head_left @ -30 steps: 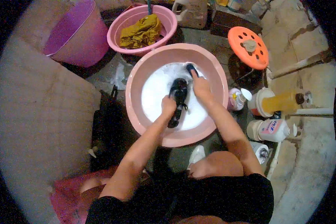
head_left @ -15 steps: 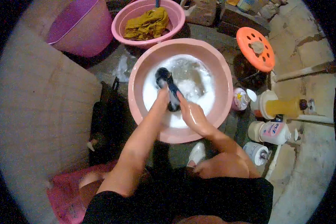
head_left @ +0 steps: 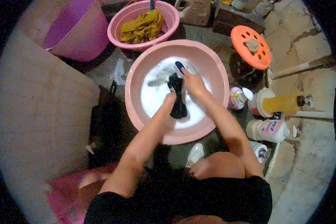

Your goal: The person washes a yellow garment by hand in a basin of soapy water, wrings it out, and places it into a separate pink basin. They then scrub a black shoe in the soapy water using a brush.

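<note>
A wide pink basin (head_left: 216, 123) holds foamy water (head_left: 153, 108). Over the suds, my left hand (head_left: 170, 100) grips a wet black shoe (head_left: 180, 106) at its side; its exact style is hard to make out. My right hand (head_left: 193, 83) is closed around a scrub brush (head_left: 180, 68), dark with a pink stripe and a pale edge. The brush sits just beyond the shoe's far end, apart from it. My fingers partly cover both things.
Behind stands a smaller pink tub (head_left: 114, 33) with mustard cloth (head_left: 143, 26), beside a purple bucket (head_left: 76, 33). To the right are an orange perforated stool (head_left: 263, 56), a pump bottle (head_left: 237, 97), a yellow-liquid bottle (head_left: 282, 104) and a white jug (head_left: 274, 130).
My right hand has moved up and away from the shoe, and the brush now shows. The shoe has shifted slightly right and turned more upright in the view.
</note>
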